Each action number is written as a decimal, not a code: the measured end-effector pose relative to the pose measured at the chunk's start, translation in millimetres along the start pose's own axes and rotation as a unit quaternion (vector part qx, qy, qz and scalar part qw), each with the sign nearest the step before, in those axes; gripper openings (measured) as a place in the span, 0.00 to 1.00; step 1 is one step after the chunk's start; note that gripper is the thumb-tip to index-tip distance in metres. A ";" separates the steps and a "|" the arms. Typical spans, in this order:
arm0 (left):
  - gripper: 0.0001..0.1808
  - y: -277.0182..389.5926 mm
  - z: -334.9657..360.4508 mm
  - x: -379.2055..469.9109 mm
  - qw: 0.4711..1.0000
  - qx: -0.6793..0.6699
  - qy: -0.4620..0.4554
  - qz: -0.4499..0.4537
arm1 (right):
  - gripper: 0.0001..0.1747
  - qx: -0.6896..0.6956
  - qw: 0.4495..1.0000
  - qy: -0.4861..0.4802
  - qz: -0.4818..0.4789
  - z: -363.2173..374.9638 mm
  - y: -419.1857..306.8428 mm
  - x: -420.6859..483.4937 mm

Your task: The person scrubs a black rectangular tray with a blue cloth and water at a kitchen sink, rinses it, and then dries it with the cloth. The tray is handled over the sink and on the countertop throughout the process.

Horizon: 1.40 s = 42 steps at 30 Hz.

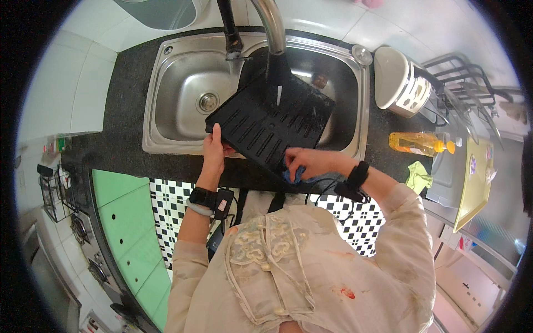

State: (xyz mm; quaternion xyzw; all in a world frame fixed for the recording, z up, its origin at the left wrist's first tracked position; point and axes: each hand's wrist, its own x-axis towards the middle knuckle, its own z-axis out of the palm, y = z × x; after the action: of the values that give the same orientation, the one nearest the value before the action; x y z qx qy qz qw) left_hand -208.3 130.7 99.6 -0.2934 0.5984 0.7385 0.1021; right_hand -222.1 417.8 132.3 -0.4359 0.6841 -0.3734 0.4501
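Observation:
A black slotted tray [266, 137] lies tilted over the stainless steel double sink [150, 137], its near corner reaching past the front rim. My left hand [215, 145] grips its left edge, thumb on top and fingers underneath. Near the tray's close right edge, my right hand [310, 163] presses a blue cloth [294, 176] against it, and the fingers partly hide the cloth. Above the tray hangs the black end of a curved metal faucet [272, 29]. From a second black spout [234, 43], water runs down by the sink divider.
Right of the sink stand a white container [391, 79], a dark wire rack [462, 79] and a yellow liquid bottle [410, 142]. A light green cloth [419, 177] lies near a yellow tray [474, 183]. A round drain strainer [361, 55] sits on the sink's back right corner.

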 end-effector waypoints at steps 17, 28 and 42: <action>0.32 -3.5 -1.2 2.4 1.000 -0.002 0.004 -0.005 | 0.06 -0.182 0.983 0.019 0.030 -19.2 55.7 0.8; 0.27 16.5 1.1 -11.2 0.998 -0.012 -0.005 -0.056 | 0.06 0.545 0.728 0.413 0.033 -71.8 85.8 84.3; 0.25 -3.6 16.2 -41.9 0.987 -0.056 -0.100 -0.111 | 0.27 0.759 0.557 0.307 -0.142 -81.1 35.4 94.2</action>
State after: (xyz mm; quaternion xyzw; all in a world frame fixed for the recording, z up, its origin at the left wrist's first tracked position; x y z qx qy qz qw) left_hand -177.7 155.3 121.8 -0.2878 0.5066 0.7806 0.2261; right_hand -327.9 351.7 98.7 0.1167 0.1736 -0.9244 0.3188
